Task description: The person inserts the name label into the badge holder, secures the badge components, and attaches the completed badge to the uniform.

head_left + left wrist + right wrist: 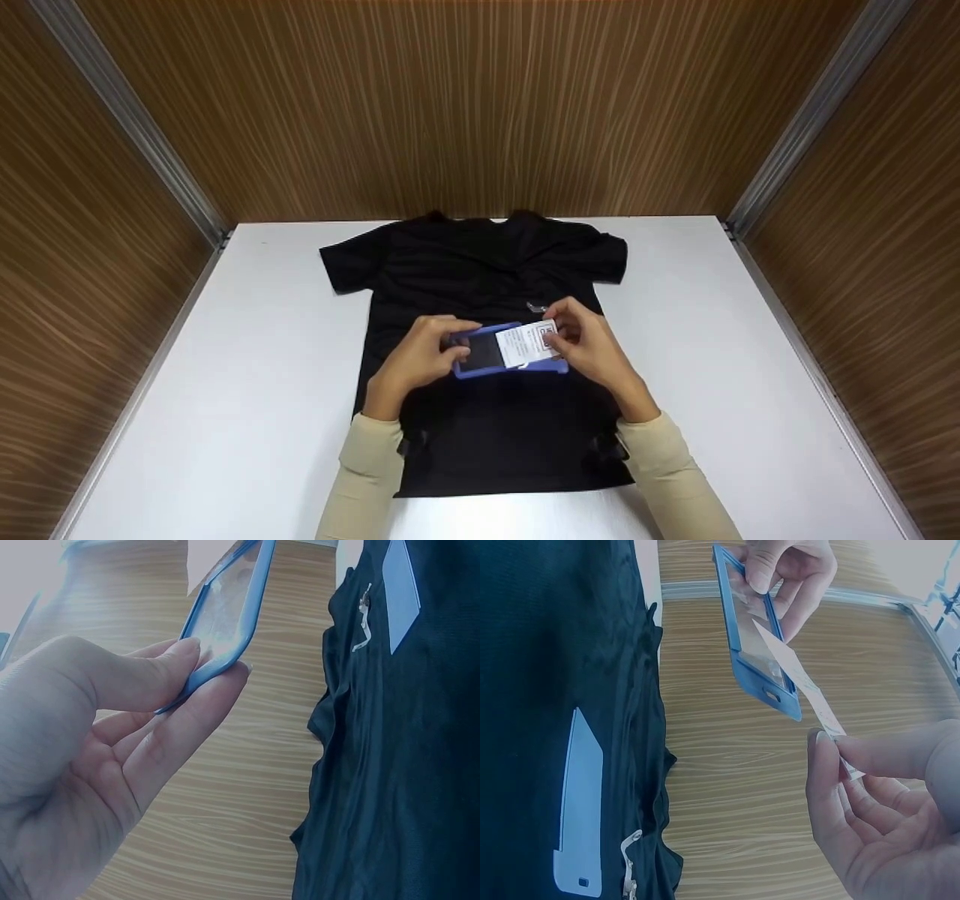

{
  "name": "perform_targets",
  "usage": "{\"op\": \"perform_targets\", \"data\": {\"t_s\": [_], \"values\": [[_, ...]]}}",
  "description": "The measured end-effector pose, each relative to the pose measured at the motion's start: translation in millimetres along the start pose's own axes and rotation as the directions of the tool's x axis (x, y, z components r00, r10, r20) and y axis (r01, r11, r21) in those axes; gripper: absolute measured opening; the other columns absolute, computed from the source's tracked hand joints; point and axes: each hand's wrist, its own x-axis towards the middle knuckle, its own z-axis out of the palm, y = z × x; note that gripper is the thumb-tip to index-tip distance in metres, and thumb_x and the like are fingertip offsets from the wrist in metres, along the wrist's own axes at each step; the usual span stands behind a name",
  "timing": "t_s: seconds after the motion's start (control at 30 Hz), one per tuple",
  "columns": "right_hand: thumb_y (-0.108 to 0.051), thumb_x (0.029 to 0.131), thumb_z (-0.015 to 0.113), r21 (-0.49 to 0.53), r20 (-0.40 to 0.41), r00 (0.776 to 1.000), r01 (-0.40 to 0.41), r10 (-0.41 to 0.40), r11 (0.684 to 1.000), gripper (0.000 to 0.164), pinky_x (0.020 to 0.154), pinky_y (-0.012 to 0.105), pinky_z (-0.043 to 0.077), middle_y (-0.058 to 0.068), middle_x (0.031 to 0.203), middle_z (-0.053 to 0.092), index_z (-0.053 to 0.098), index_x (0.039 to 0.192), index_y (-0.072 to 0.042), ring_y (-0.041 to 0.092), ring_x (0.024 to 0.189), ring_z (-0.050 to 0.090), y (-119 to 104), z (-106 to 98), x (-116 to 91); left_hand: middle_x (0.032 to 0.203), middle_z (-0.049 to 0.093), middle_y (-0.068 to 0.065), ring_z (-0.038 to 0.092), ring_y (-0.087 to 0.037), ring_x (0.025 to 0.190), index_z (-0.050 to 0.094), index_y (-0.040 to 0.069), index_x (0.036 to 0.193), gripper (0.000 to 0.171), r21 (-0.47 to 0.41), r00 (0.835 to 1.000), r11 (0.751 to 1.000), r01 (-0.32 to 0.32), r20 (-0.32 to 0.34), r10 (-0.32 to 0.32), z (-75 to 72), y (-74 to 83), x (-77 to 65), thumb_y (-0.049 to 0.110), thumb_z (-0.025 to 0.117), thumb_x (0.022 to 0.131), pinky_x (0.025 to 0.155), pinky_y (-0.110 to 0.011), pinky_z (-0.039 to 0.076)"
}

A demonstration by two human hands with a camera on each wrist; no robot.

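Observation:
With thumb and fingers, my left hand grips one end of a blue badge holder frame that has a clear window. A white printed card is pinched by its outer end between the thumb and fingers of my right hand. In the right wrist view the card's inner end overlaps the window at a slant. The holder's slotted end points toward the right hand. A flat blue cover with a slot lies on the black shirt, and a small strap clip lies beside it.
The short-sleeved shirt is spread on a white table. Wood-patterned panels enclose the back and both sides, with metal strips at the corners.

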Motion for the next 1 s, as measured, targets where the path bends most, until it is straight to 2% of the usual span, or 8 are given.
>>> {"op": "perform_targets", "data": {"t_s": [0.13,0.33,0.57,0.8,1.0], "values": [[0.016,0.084,0.071,0.002,-0.002,1.0,0.013,-0.013,1.0,0.025,0.062,0.018,0.053,0.02,0.089,0.073,0.06,0.104,0.005,0.006,0.071,0.061,2.0,1.9,-0.5,0.091,0.072,-0.009,0.063,-0.014,0.079,0.076,0.004,0.12,0.036,-0.008,1.0,1.0,0.002,0.001,-0.002,0.9,-0.1,0.1,-0.009,0.073,0.086,0.075,-0.031,0.057],[0.016,0.084,0.071,0.014,0.006,1.0,-0.009,0.009,1.0,0.025,0.056,0.018,0.053,0.02,0.088,0.073,0.061,0.104,0.005,0.009,0.069,0.063,2.2,4.0,-1.1,0.09,0.073,-0.01,0.064,-0.016,0.08,0.076,0.003,0.119,0.037,-0.017,1.0,1.0,-0.016,-0.001,0.016,2.3,0.9,0.5,-0.009,0.073,0.085,0.077,-0.036,0.059],[0.014,0.085,0.071,-0.027,0.003,1.0,-0.014,0.014,1.0,0.025,0.054,0.018,0.052,0.018,0.09,0.075,0.062,0.105,0.002,0.016,0.069,0.064,2.2,6.6,-1.2,0.091,0.072,-0.009,0.064,-0.014,0.078,0.075,0.004,0.121,0.036,-0.026,1.0,1.0,-0.012,-0.002,0.012,2.6,3.5,1.0,-0.007,0.074,0.086,0.073,-0.031,0.058],[0.015,0.084,0.072,-0.057,-0.019,1.0,-0.003,0.002,0.998,0.026,0.054,0.021,0.05,0.019,0.087,0.074,0.062,0.105,0.005,0.023,0.067,0.064,1.5,12.9,-1.4,0.095,0.073,-0.009,0.062,-0.014,0.08,0.075,0.005,0.123,0.036,-0.032,1.0,0.999,0.008,0.01,-0.008,5.2,4.3,1.9,-0.004,0.074,0.088,0.075,-0.033,0.058],[0.014,0.084,0.072,-0.092,-0.018,1.0,0.012,-0.013,0.996,0.025,0.057,0.018,0.05,0.015,0.088,0.075,0.063,0.103,0.001,0.016,0.068,0.064,0.5,15.7,-1.1,0.099,0.073,-0.008,0.062,-0.013,0.082,0.075,0.007,0.123,0.036,-0.035,1.0,0.999,0.009,-0.004,-0.009,6.3,4.3,2.4,-0.002,0.075,0.088,0.077,-0.028,0.056]]}}
